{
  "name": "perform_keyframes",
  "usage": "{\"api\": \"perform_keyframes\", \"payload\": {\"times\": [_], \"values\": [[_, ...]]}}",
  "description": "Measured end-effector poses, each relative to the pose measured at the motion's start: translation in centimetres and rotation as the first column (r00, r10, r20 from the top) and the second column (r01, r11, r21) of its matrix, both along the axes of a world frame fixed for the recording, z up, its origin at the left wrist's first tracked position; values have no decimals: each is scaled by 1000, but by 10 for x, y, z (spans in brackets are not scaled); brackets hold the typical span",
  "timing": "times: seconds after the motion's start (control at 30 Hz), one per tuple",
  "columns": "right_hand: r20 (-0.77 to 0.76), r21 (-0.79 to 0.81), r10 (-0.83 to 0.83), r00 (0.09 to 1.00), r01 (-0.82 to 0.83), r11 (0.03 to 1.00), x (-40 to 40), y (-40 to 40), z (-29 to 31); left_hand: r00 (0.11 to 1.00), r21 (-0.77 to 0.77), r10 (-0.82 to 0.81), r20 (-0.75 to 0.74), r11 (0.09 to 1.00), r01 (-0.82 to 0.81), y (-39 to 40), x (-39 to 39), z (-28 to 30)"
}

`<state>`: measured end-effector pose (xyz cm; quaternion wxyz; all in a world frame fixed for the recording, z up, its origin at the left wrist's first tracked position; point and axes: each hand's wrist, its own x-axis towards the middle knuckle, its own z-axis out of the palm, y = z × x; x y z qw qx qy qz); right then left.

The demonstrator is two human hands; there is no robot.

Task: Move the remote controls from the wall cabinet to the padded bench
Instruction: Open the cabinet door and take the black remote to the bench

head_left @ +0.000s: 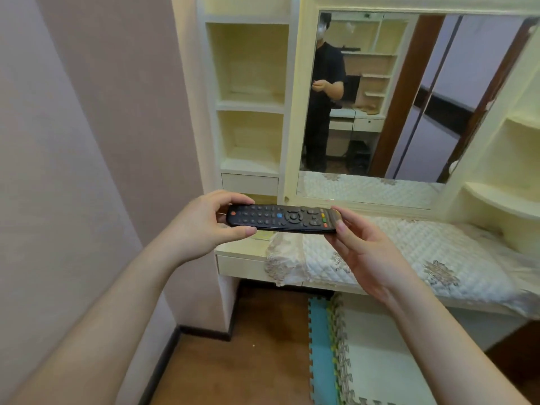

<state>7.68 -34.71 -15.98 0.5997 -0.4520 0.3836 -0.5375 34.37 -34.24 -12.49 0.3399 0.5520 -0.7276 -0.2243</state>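
A long black remote control (280,218) with coloured buttons lies level between my two hands, in the air above the left end of the padded bench (409,247). My left hand (204,223) grips its left end with thumb below and fingers on top. My right hand (359,247) holds its right end at the fingertips. The bench carries a white quilted cover with beige patterns. The cream wall cabinet (249,106) stands behind, its open shelves bare in view.
A large mirror (394,97) above the bench reflects a person in dark clothes. More curved shelves (502,200) stand at the right. Foam floor mats (336,346) lean under the bench on the wooden floor. A pink wall (73,141) is close on the left.
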Motion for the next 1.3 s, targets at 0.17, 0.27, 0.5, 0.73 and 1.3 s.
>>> {"api": "perform_keyframes", "payload": {"times": [0.17, 0.27, 0.5, 0.73, 1.3], "values": [[-1, 39, -142, 990, 142, 989, -16, -20, -19, 995, 54, -99, 3, 994, 99, -47, -19, -19], [-61, 53, -222, 973, 226, 973, -34, -37, -28, 989, 72, -144, -17, 987, 144, -77, -41, -33], [-117, 57, -299, 947, 307, 950, -86, -98, -53, 982, 44, -175, 72, 984, 172, -146, -101, -63], [-140, 81, -236, 962, 248, 965, -143, -162, -67, 979, 125, -165, 119, 981, 151, -201, -152, -78], [-217, 252, -210, 953, 263, 931, -157, -299, -138, 985, 277, -171, -31, 945, 173, -334, -163, -140]]}}
